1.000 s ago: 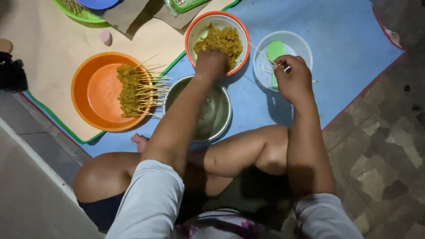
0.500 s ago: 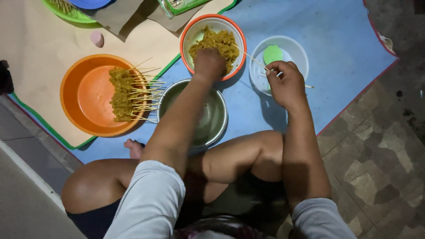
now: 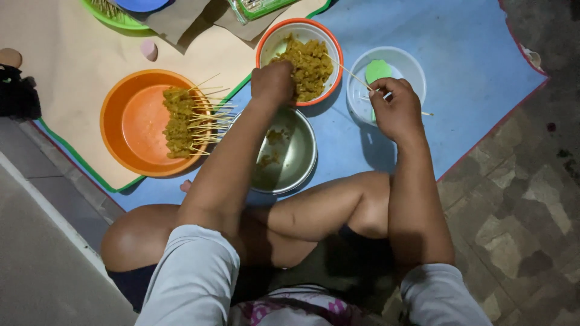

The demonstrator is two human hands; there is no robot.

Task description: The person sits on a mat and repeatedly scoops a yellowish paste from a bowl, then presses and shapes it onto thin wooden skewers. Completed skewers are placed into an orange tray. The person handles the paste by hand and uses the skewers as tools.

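Note:
My left hand (image 3: 273, 83) reaches into an orange-rimmed bowl (image 3: 326, 38) of yellow marinated meat pieces (image 3: 308, 63), fingers closed on the meat. My right hand (image 3: 396, 107) holds a thin bamboo skewer (image 3: 349, 71) that points up and left over the meat bowl. It hovers over a clear plastic bowl (image 3: 411, 63) holding a green lid and loose skewers. An orange basin (image 3: 130, 124) at the left holds several finished skewers of meat (image 3: 184, 121). A steel bowl (image 3: 293, 154) with a few scraps sits in front of my crossed legs.
A blue mat (image 3: 459, 78) and a beige sheet (image 3: 54, 72) cover the floor. A green tray with a blue lid (image 3: 130, 9) and a clear green-edged box (image 3: 257, 7) lie at the top. Stone paving (image 3: 525, 205) lies to the right, a concrete step to the left.
My left hand has stayed in the meat bowl. My right hand has lifted a skewer out of the clear bowl and angled its tip toward the meat bowl. The camera view shifted slightly.

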